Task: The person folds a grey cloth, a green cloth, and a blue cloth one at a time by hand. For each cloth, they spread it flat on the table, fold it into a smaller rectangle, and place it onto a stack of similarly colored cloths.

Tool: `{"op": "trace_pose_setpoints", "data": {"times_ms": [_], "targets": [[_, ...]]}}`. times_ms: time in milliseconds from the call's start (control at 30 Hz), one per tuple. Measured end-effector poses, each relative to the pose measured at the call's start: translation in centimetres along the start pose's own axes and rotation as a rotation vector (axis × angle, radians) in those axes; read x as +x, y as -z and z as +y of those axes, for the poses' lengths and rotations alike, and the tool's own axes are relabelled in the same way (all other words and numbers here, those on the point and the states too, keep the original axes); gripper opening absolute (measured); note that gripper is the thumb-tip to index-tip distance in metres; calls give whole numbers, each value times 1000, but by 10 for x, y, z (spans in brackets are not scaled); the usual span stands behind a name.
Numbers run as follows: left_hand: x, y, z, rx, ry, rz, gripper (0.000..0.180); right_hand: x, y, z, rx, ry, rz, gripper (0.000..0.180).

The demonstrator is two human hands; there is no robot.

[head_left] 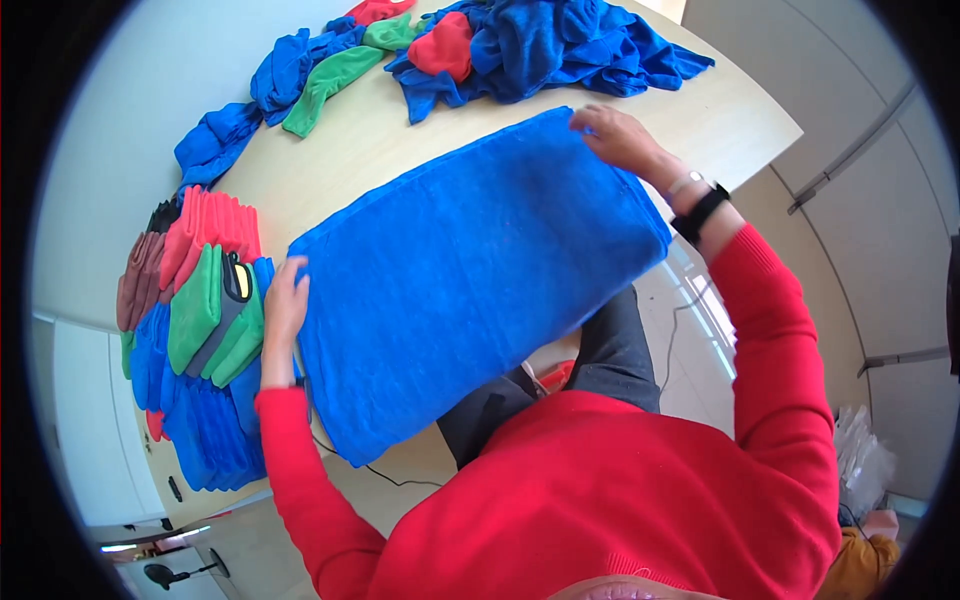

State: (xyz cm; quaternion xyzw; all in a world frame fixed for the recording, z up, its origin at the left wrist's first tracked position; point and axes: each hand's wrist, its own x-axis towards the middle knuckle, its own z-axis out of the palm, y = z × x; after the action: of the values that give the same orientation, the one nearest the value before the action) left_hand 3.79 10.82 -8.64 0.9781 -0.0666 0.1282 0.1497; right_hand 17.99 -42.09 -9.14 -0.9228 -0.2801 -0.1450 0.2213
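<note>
A large blue towel [470, 270], folded into a rectangle, lies across the near part of the table and hangs over its front edge above my lap. At the towel's far left corner, my left hand [285, 312] is closed with its fingertips on the edge. My right hand [622, 142] is at the far edge near the right corner, fingers curled down and closed on the cloth; slight blur softens them. Some of the fingertips on both hands are hard to make out.
Stacks of folded red, green, brown and blue towels [212, 320] stand close beside my left hand. Crumpled blue, red and green cloths [540, 50] lie along the far side of the pale table [745, 125]. A cord [672, 335] runs by the floor at right.
</note>
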Motion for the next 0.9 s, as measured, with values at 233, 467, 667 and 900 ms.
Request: {"op": "trace_pose_setpoints", "data": {"times_ms": [233,467,667,900], "targets": [[53,-33,-47,213,57,-88,43,59,-44,40,-237,145,-39,27],[32,-8,-36,341,97,-88,27,54,-30,31,-155,153,-154,17],[-6,15,27,428,17,-44,12,9,3,-4,-147,255,24,12],[9,36,34,456,164,-293,7,-42,19,-24,-131,187,-45,17]]}}
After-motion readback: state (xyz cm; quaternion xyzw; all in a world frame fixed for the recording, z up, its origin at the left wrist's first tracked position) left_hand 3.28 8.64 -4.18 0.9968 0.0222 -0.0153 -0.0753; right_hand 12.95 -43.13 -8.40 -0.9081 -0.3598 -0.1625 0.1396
